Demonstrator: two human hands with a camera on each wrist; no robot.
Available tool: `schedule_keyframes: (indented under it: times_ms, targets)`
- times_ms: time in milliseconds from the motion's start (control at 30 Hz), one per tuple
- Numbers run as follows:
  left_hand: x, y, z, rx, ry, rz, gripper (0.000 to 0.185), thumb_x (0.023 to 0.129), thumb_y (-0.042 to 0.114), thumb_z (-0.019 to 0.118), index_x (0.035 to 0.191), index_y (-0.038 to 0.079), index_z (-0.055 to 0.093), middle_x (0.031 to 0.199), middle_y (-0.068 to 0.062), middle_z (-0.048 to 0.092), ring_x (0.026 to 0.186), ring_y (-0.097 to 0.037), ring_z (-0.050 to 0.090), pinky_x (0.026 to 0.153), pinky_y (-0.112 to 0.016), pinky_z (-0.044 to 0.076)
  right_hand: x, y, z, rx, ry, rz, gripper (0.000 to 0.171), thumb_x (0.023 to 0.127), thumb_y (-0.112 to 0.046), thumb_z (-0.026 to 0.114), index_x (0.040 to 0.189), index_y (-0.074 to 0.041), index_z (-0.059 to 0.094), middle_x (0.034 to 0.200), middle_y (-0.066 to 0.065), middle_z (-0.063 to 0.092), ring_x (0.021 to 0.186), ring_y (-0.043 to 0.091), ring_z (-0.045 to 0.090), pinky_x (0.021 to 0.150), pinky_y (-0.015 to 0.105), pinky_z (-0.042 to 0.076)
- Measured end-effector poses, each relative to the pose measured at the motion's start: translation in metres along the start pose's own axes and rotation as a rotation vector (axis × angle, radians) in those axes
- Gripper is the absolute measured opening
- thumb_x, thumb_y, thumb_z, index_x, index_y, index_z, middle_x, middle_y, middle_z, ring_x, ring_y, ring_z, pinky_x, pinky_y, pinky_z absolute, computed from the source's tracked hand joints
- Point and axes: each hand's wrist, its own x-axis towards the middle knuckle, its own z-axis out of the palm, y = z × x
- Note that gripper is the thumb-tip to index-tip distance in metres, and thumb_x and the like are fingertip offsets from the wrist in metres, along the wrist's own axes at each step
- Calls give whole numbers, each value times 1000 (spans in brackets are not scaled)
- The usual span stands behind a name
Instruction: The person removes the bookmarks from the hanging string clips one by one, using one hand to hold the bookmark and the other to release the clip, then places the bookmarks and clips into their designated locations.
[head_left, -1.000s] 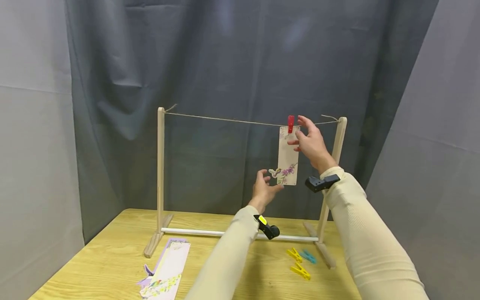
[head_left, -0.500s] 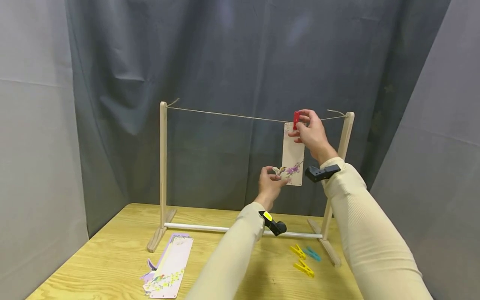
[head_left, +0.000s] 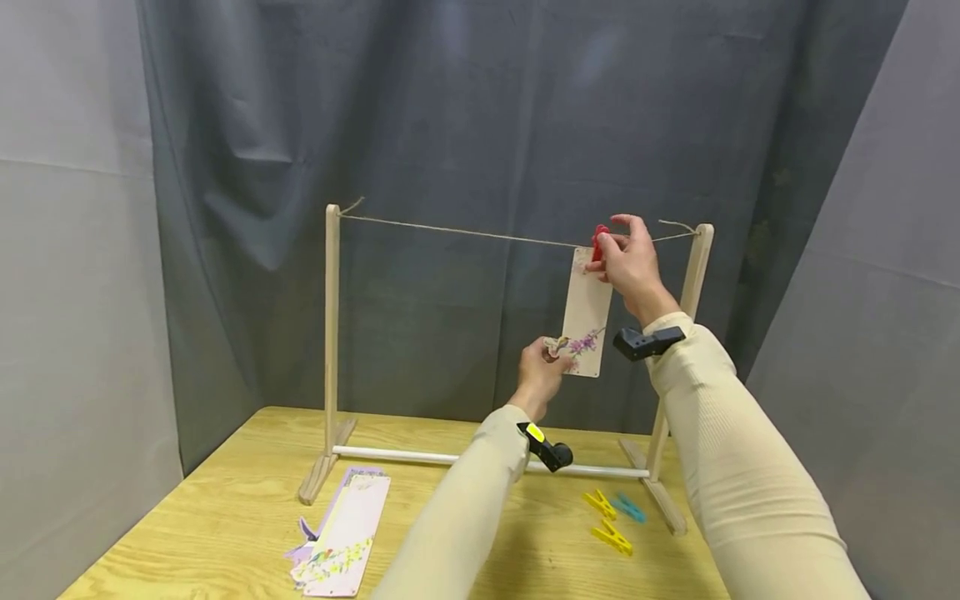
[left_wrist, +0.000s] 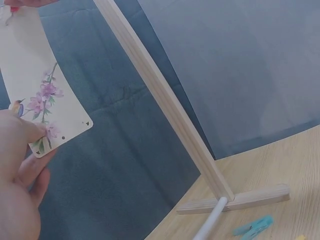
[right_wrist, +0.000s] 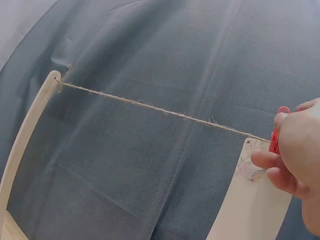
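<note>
A cream bookmark (head_left: 587, 304) printed with a bird and purple blossoms hangs near the right end of the twine (head_left: 465, 232). At its top edge my right hand (head_left: 633, 265) pinches a red clothespin (right_wrist: 274, 141) between thumb and finger, right at the twine. My left hand (head_left: 540, 375) pinches the bookmark's lower left corner, thumb in front and fingers behind, as the left wrist view shows. The bookmark leans slightly, its bottom swung to the left. Part of its upper right is hidden behind my right fingers.
The twine spans a wooden frame with a left post (head_left: 332, 325), a right post (left_wrist: 165, 105) and a white bottom bar (head_left: 397, 454). Two yellow clothespins (head_left: 612, 537) and a teal clothespin (head_left: 628, 507) lie by its right foot. Overlapping bookmarks (head_left: 352, 525) lie at the left on the wooden table (head_left: 217, 500).
My right hand, earlier apart from the red clothespin, now pinches it and has turned it. My left hand has closed on the bookmark's lower corner, and the bookmark's bottom has swung left.
</note>
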Motion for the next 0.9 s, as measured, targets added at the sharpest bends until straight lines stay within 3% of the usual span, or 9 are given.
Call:
schedule_keyframes:
  times_ms: [100, 233, 367, 600, 900]
  targets:
    - [-3, -3, 0, -22, -25, -5, 18, 89, -12, 69, 101, 0, 66, 85, -5, 71, 73, -10, 59, 63, -25, 47, -2, 3, -3, -30, -18, 16, 49, 112, -23, 47, 157, -5, 39, 131, 21, 59, 73, 5, 69, 62, 18, 50]
    - [-3, -5, -3, -18, -20, 18, 24, 87, -14, 70, 105, 1, 63, 87, -8, 72, 75, -10, 63, 65, -28, 50, -3, 6, -4, -31, -40, 16, 44, 112, -24, 48, 150, -2, 49, 119, 18, 61, 78, 7, 70, 63, 19, 50]
    - [-2, -5, -6, 21, -15, 49, 30, 87, -14, 70, 108, 4, 59, 83, -5, 69, 73, -10, 63, 61, -27, 48, -5, 10, -5, -46, -19, -24, 43, 111, -25, 49, 147, -3, 51, 116, 16, 62, 77, 7, 69, 61, 20, 49]
    - [-1, -4, -7, 72, -27, 54, 35, 88, -11, 70, 112, 10, 57, 71, 1, 60, 65, -9, 56, 54, -25, 41, -6, 13, -2, -79, 14, -84, 40, 110, -25, 53, 143, -3, 50, 124, 21, 64, 68, 6, 68, 56, 20, 47]
    - [-2, -3, -10, 69, -4, 79, 35, 86, -12, 69, 111, 10, 59, 71, 0, 58, 65, -9, 55, 55, -25, 41, -6, 11, 1, -5, -6, -81, 35, 111, -20, 49, 139, -1, 45, 130, 23, 64, 60, 4, 66, 53, 19, 45]
